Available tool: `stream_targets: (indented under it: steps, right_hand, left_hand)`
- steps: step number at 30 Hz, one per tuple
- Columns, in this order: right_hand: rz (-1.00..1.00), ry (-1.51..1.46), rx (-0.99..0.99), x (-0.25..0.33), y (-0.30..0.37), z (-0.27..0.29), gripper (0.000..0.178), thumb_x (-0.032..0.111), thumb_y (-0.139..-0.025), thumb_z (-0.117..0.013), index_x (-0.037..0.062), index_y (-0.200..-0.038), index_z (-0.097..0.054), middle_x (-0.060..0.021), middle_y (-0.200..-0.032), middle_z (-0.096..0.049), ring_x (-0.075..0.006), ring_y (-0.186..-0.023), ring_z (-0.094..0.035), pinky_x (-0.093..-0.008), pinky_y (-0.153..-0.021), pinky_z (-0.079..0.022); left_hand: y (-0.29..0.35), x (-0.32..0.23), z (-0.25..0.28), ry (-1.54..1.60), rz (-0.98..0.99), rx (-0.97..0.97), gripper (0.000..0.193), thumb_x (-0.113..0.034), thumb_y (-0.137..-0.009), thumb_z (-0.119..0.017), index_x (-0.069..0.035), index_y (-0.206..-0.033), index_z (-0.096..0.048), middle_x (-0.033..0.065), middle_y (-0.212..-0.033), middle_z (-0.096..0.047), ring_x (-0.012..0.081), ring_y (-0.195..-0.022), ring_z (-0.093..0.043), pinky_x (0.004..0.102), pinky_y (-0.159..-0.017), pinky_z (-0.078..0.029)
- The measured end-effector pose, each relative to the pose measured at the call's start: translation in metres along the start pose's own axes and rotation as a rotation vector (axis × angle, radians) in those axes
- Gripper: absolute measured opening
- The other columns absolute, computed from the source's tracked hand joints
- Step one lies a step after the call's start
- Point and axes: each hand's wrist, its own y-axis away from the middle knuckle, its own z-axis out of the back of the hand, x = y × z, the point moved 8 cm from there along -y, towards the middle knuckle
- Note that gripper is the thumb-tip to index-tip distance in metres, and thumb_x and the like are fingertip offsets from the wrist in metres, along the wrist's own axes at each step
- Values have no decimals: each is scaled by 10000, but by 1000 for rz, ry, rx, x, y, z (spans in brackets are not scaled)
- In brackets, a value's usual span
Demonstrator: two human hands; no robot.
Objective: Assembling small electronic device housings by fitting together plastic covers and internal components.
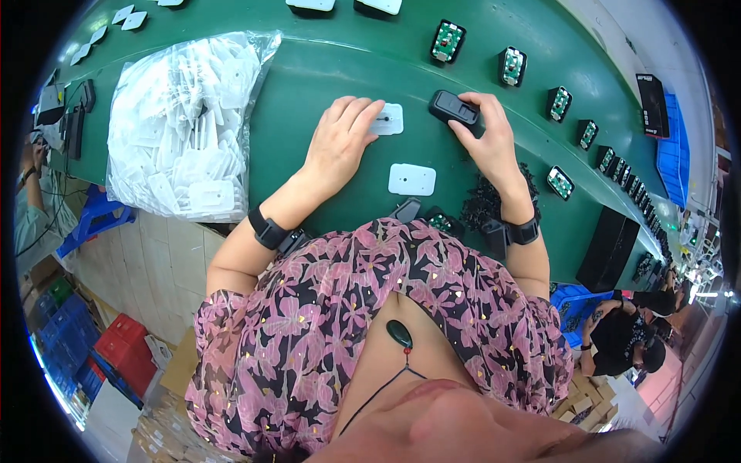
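My left hand is over the green bench, its fingers together at the left end of a flat white plastic plate and partly covering it. Between thumb and fingers, my right hand grips a small black plastic housing with a recessed face. The plate and the housing are apart from each other. Closer to me lies another white plate with small holes. A heap of small black parts sits below my right hand, partly hidden by my wrist.
A clear bag of white plates stands left. Black housings with green circuit boards line the bench's far side and curve right. A black box sits at the right edge. Another person is at the right, and a person's arm shows far left.
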Motion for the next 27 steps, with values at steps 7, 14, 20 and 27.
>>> stream_targets:
  steps: [7,14,20,27]
  right_hand:
    - [218,-167,-31,54,-7,-7,336,78,-757,-717,54,-1084,-647,-119,-1094,-653,-294,-1033,-608,-369,-894,-491]
    - [327,-65,129,69,-22,-54,384,67,-753,-716,72,-1125,-617,-96,-1112,-641,-281,-1046,-598,-366,-878,-503]
    - [394,55,71,76,-7,-64,386,95,-743,-717,86,-1117,-620,-77,-1103,-628,-258,-1037,-602,-350,-824,-531]
    - [400,129,13,79,-3,-61,395,97,-728,-728,85,-1110,-630,-79,-1091,-623,-251,-1020,-613,-339,-793,-545]
  left_hand:
    - [-3,6,5,259,32,-95,564,80,-774,-614,-44,-1312,-500,138,-1277,-561,315,-1169,-538,383,-981,-449]
    - [7,22,5,244,41,-65,460,84,-812,-510,-41,-1251,-568,128,-1286,-576,304,-1177,-549,387,-987,-458]
    - [13,21,2,139,1,-19,495,66,-774,-499,-56,-1244,-591,98,-1304,-578,286,-1199,-550,377,-991,-465]
    - [14,17,1,71,-21,-1,511,61,-768,-500,-70,-1253,-593,84,-1305,-581,265,-1210,-550,375,-984,-473]
